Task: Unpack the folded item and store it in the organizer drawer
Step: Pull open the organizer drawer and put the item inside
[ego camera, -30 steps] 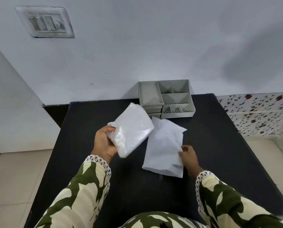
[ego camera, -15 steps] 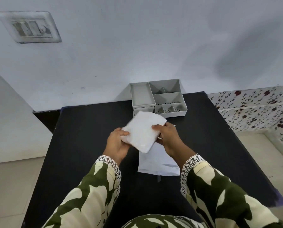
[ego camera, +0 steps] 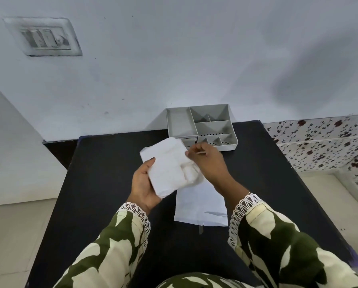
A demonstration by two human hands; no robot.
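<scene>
Holding the folded item [ego camera: 169, 167] above the tabletop [ego camera: 103, 183]: left hand [ego camera: 143, 183] fingers clasp its near-left edge, right hand [ego camera: 207, 161] pinches its right edge. Organizer [ego camera: 201, 125] lies just beyond, nearer our right hand.

Two forearms in green-and-cream patterned sleeves reach forward. The left hand [ego camera: 143, 185], palm up, cups a white folded cloth item [ego camera: 169, 168]; the right hand [ego camera: 207, 161] pinches its far edge.

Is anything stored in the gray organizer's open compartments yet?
No: every visible compartment of the organizer shows only bare gray plastic, and the white folded item is held between both hands above the table.
</scene>
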